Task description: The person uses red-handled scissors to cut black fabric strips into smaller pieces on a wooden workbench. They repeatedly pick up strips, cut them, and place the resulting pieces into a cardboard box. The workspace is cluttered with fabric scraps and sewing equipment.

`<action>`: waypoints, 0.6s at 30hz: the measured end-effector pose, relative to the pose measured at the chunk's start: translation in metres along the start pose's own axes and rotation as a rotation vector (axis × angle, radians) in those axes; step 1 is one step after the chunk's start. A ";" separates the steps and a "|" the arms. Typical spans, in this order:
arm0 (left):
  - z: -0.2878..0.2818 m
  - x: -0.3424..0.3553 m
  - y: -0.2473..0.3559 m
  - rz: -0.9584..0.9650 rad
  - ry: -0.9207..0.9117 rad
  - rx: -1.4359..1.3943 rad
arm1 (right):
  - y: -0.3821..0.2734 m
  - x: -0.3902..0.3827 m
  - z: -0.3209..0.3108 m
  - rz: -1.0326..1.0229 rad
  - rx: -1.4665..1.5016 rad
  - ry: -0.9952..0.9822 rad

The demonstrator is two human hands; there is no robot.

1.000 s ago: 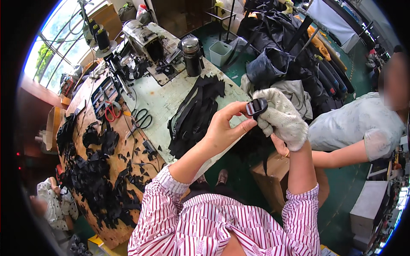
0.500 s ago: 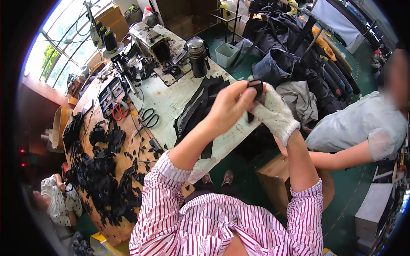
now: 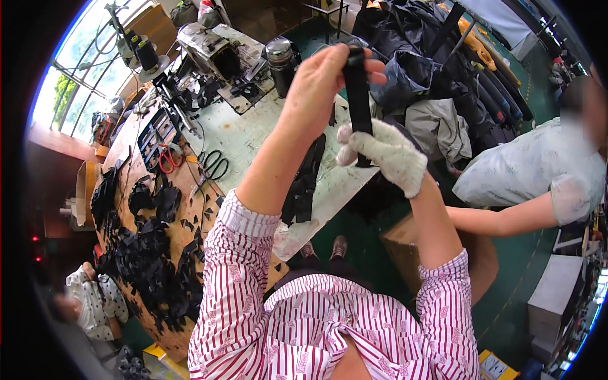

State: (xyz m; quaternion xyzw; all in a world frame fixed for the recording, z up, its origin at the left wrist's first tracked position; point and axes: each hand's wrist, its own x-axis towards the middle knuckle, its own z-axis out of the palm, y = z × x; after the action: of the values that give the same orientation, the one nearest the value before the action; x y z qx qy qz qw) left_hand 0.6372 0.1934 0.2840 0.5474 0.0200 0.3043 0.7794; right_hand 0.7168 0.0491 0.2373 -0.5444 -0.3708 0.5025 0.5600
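Note:
A black fabric strap (image 3: 359, 95) is stretched upright between my hands above the table's right corner. My bare left hand (image 3: 315, 85) pinches its upper end. Lower down, my right hand (image 3: 394, 155), in a white knitted glove with bare fingertips hard to make out, closes around the strap. More black strips (image 3: 303, 187) lie in a pile on the pale worktable (image 3: 247, 149), partly hidden behind my left forearm.
A sewing machine (image 3: 212, 54) and a steel-topped flask (image 3: 280, 66) stand at the back. Black-handled scissors (image 3: 215, 166), red-handled scissors (image 3: 168, 159) and black scraps (image 3: 142, 253) lie leftward. A person (image 3: 513, 168) is close on my right, beside a cardboard box (image 3: 405, 244).
My left hand has moved up and away with the strap's end, while my gloved right hand has dropped lower. The strap, bunched between my hands before, now shows as a long straight length.

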 end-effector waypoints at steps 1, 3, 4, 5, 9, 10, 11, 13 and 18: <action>-0.007 0.003 -0.001 0.003 0.036 -0.014 | 0.008 -0.001 0.004 0.059 -0.038 0.016; -0.025 0.003 -0.005 -0.008 0.113 -0.045 | 0.056 -0.011 0.015 0.075 0.119 0.012; -0.031 -0.002 -0.008 -0.019 0.161 -0.065 | 0.070 -0.017 0.023 0.182 0.101 -0.020; -0.038 -0.009 -0.016 -0.037 0.206 -0.086 | 0.085 -0.022 0.031 0.292 0.089 -0.048; -0.092 -0.040 -0.063 -0.227 0.325 -0.029 | 0.123 -0.033 0.058 0.355 -0.122 -0.146; -0.107 -0.043 -0.073 -0.263 0.361 -0.005 | 0.131 -0.032 0.064 0.360 -0.169 -0.117; -0.117 -0.042 -0.087 -0.302 0.381 0.010 | 0.169 -0.029 0.067 0.331 -0.205 -0.051; -0.151 -0.048 -0.111 -0.370 0.436 0.080 | 0.149 -0.024 0.069 0.413 -0.358 0.023; -0.207 -0.037 -0.159 -0.459 0.448 0.462 | 0.160 -0.030 0.043 0.021 -1.016 0.214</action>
State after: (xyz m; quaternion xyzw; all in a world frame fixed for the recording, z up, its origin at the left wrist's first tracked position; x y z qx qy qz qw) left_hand 0.6041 0.3146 0.0523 0.6096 0.3791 0.2215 0.6600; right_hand 0.6436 0.0147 0.0900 -0.7998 -0.5029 0.2061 0.2546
